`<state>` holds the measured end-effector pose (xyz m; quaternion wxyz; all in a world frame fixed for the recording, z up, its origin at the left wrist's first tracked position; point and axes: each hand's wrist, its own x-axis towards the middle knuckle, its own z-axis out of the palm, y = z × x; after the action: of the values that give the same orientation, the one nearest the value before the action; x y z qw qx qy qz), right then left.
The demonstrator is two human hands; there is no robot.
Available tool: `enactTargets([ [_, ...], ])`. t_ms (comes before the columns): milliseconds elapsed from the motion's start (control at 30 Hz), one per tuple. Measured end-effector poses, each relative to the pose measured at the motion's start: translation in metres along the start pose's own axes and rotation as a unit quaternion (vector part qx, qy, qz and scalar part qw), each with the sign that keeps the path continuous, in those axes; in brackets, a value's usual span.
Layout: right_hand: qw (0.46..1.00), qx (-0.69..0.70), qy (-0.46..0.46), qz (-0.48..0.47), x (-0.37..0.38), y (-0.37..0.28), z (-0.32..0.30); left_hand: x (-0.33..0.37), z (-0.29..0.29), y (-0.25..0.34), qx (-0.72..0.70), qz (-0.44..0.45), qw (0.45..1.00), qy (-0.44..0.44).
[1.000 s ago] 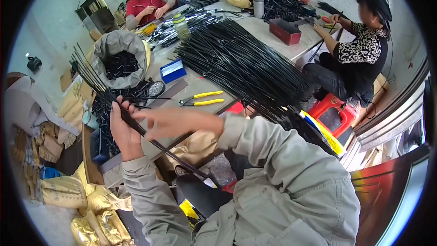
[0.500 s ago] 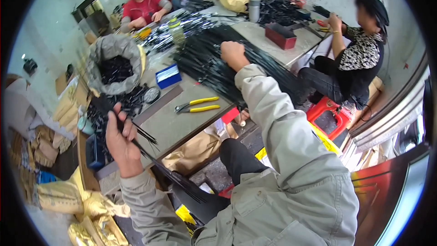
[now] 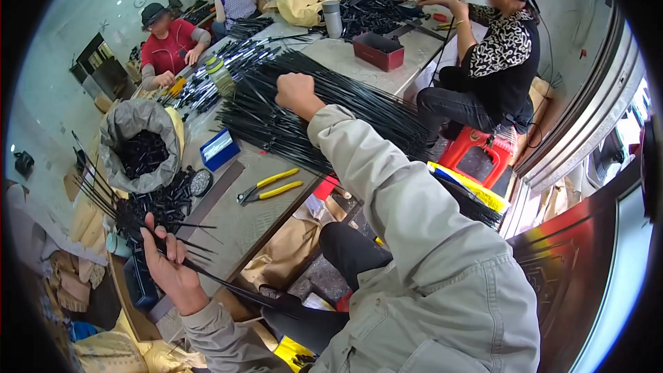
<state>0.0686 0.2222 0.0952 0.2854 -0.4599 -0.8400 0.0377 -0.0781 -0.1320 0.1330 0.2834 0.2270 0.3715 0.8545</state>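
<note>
My left hand [image 3: 171, 276] is closed around a bundle of thin black rods [image 3: 127, 215] that look like umbrella ribs. Their upper ends fan out past my fingers, and the lower part slants down toward my lap. Over a broad pile of long black rods [image 3: 324, 107] on the table, my right hand [image 3: 298, 95] is held as a fist. Whatever may be inside that fist is hidden. Yellow-handled pliers [image 3: 269, 185] lie between me and the pile, next to a blue box [image 3: 219, 150].
A grey-lined sack [image 3: 109, 148] of short black parts stands at the left, with loose parts and a round tin [image 3: 200, 182] beside it. Farther back are a bottle [image 3: 219, 77], a grey flask [image 3: 332, 19] and a dark red box [image 3: 378, 52]. Three people sit around the table.
My view has shifted, so the table sits farther left in it. My left hand has come nearer me, and its rods spread wider. My right hand stays over the pile, still closed.
</note>
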Motion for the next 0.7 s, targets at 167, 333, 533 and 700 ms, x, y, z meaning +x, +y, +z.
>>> enactTargets([
  [167, 0.991, 0.059, 0.113, -0.049, 0.023, -0.027, 0.002, 0.013, 0.002, -0.017, 0.027, 0.0, 0.999, -0.047],
  [333, 0.963, 0.168, 0.156, -0.14, 0.032, -0.104, -0.021, 0.013, 0.021, -0.022, 0.039, 0.017, 0.999, -0.023],
  [533, 0.853, 0.446, 0.125, -0.24, -0.043, -0.224, -0.02, 0.042, 0.015, -0.012, 0.075, 0.045, 0.996, 0.025],
  [700, 0.802, 0.556, -0.012, -0.219, -0.112, -0.201, -0.03, 0.044, 0.017, -0.03, 0.063, 0.065, 0.996, -0.01],
])
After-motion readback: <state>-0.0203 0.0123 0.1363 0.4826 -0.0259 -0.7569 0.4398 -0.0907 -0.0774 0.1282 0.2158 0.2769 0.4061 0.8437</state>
